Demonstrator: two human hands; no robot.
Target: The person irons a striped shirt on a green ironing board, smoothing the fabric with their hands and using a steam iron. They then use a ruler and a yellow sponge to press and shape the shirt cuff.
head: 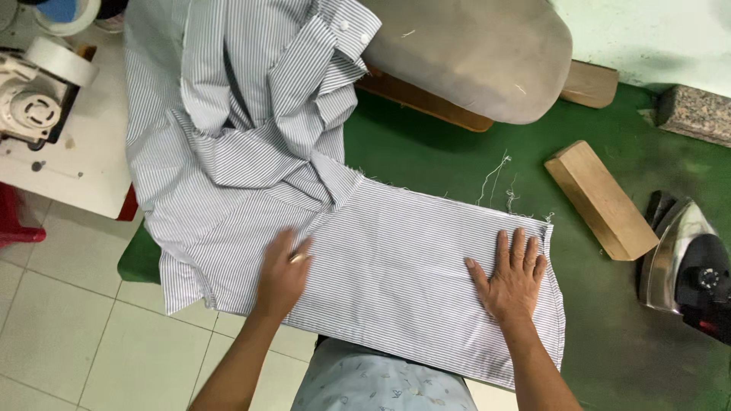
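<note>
A green table [457, 164] fills most of the view, running from the left edge by the tiled floor [68, 327] to the far right. A striped shirt [228, 137] lies over its left half, bunched and folded at the top, where the buttoned collar climbs onto the padded grey pressing board [472, 53]. One part of the shirt is laid out flat toward the right (its far edge is raw, with loose threads trailing onto the green cover), and this flat panel [403, 266] reaches the near edge of the table in front of the person.

Both hands rest palm down on that flat panel. The left hand [282, 274] lies where the panel meets the bunched cloth, fingers close together and pointing away from the body, a ring on one of them. The right hand [514, 278] lies near the panel's right end, fingers slightly spread and flat; neither hand pinches or grips the cloth.

To the right of the panel, apart from it, a wooden block [601, 199] lies at an angle. Beyond it, at the right edge, an iron [685, 266] rests on the table. A white machine [34, 99] stands on a white bench at the upper left.
</note>
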